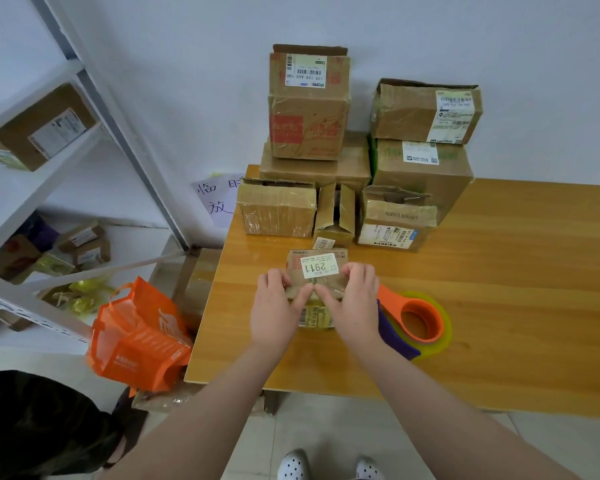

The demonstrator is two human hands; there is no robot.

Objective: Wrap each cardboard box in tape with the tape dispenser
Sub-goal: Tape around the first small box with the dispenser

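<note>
At the near edge of the table [499, 271], both hands hold the small cardboard box [317, 268] that sits near the table's left end. The left hand [278, 306] curls its fingers round the box's left side and the right hand [354, 303] curls round its right side. The two thumbs meet on the near face, pressing inward. This looks like steadying the box and smoothing it down before or between passes of tape. To do it well, the thumbs should press firmly along the middle so any flap or tape end lies flat. The box should be kept square on the table so it cannot twist. When tape is needed, the left hand could stay as an anchor, since the tape dispenser [436, 323] lies just beside the right wrist. The dispenser is an orange frame with a yellowish roll of tape [445, 341] around it, resting flat on the table to the right. The box itself is brown and somewhat crumpled, with a glossy look that may be tape. It carries a white label with large digits on its upper face and a barcoded label on the near side. Farther off, against the wall, stands a pile of larger boxes [309, 133], worn and labelled, several shiny with tape and a few with flaps open.
</note>
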